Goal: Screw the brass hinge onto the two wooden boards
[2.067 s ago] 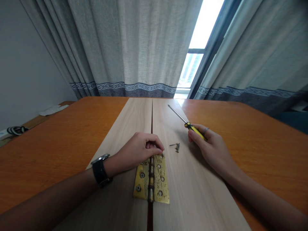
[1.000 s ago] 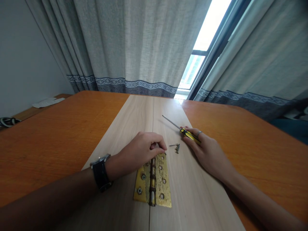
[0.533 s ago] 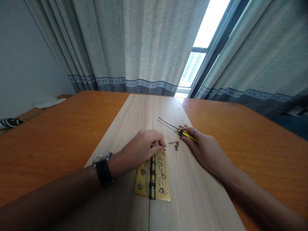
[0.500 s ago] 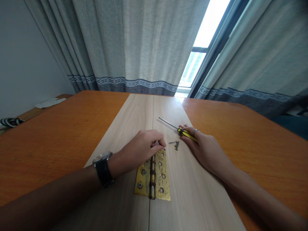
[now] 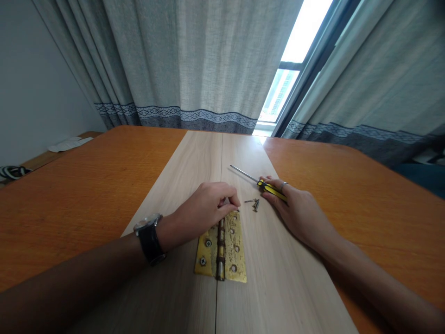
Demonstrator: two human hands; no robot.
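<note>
A brass butt hinge (image 5: 220, 250) lies flat across the seam between two pale wood boards (image 5: 278, 278), with screws in its left leaf. My left hand (image 5: 208, 204) rests at the hinge's top end, its fingertips shut on what looks like a small screw (image 5: 232, 207). My right hand (image 5: 295, 208) lies on the right board, shut on the yellow-and-black handle of a screwdriver (image 5: 271, 190). The steel shaft points to the far left. A small group of loose screws (image 5: 255, 204) lies between my hands.
The boards lie on an orange wooden table (image 5: 69, 199), whose far edge meets long grey curtains (image 5: 194, 60). A bright window (image 5: 281, 93) shows between the curtains. Papers (image 5: 69, 145) and a black-and-white strap (image 5: 12, 172) sit on a ledge at far left.
My right hand has lowered the screwdriver toward the board and turned its shaft further left. My left fingertips have closed together at the hinge's top end. The whole view has shifted slightly upward.
</note>
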